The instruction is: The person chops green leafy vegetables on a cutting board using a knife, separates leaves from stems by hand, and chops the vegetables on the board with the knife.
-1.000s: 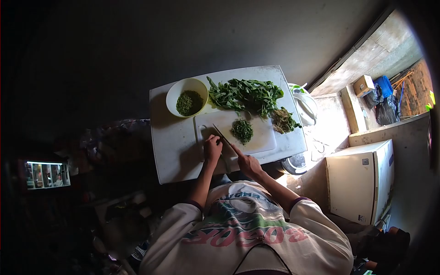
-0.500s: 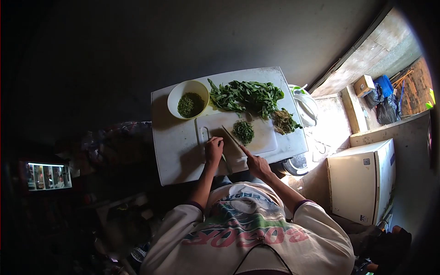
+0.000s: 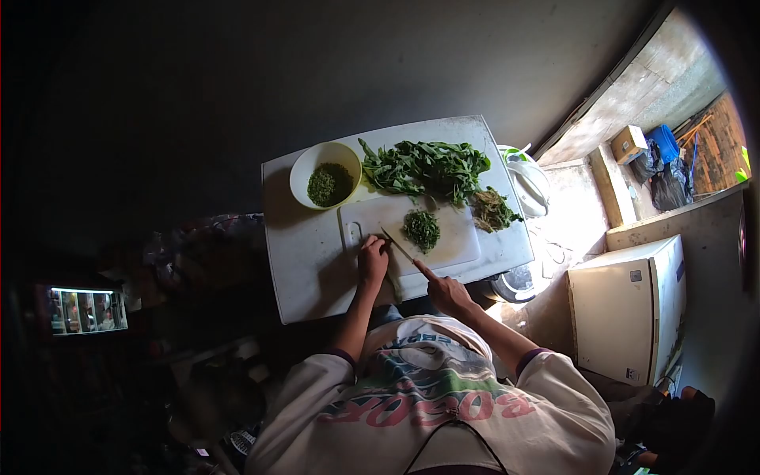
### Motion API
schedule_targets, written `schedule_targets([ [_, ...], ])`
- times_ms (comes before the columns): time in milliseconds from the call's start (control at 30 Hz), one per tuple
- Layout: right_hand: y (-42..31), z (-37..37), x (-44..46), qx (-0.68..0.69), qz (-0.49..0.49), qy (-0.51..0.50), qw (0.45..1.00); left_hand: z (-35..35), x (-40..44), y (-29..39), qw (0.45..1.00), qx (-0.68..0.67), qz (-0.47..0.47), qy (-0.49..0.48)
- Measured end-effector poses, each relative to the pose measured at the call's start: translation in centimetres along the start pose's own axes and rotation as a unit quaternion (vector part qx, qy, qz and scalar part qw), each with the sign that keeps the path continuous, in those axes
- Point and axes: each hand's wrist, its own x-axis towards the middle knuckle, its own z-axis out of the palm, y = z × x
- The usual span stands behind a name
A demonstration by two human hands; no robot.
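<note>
The right hand (image 3: 451, 296) is gripping the knife (image 3: 405, 248), its blade pointing toward half past ten, beside the left hand (image 3: 373, 261). Those left fingers are curling, contents unclear; chopped greens (image 3: 421, 230) are lying at their two o'clock.

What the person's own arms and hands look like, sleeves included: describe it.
The left hand and right hand are bare, without gloves. Both forearms are uncovered, with no watch visible. The left sleeve and right sleeve are loose, short and off-white, edged in dark purple. Rings are too small to tell.
</note>
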Motion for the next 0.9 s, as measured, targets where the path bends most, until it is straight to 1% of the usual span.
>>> schedule_targets([
  [67,1.0,2.3,1.2,0.029,-0.029,0.058,0.997,0.2,-0.2,-0.4,1.000,-0.007,0.002,0.008],
  [100,1.1,3.1,2.0,0.031,-0.030,0.060,0.997,0.3,0.0,-0.5,1.000,-0.018,0.005,0.016],
  [167,1.4,4.2,3.0,0.042,-0.059,0.111,0.991,-0.2,0.3,0.3,1.000,-0.010,-0.005,0.000],
  [233,0.6,4.0,4.0,0.048,-0.058,0.109,0.991,-0.3,0.1,0.1,1.000,-0.008,0.015,0.008],
  [367,-0.1,4.1,5.0,0.058,-0.056,0.126,0.989,0.1,0.1,0.0,1.000,0.004,0.010,0.006],
  [600,1.0,4.0,3.6,0.051,-0.047,0.107,0.992,-0.1,0.1,0.1,1.000,-0.005,0.011,0.017],
  [667,1.6,3.2,2.8,0.020,-0.033,0.070,0.997,0.1,-0.1,0.3,1.000,-0.010,0.002,0.017],
  [700,2.0,2.8,2.8,0.014,-0.035,0.071,0.997,0.2,0.0,0.1,1.000,-0.022,0.006,0.020],
  [767,2.3,2.7,2.5,0.016,-0.002,0.075,0.997,0.3,-0.1,-0.4,0.999,-0.032,0.009,0.022],
  [900,1.8,1.0,2.0,0.016,-0.001,0.080,0.997,0.2,-0.3,-0.3,0.998,-0.056,0.011,0.034],
])
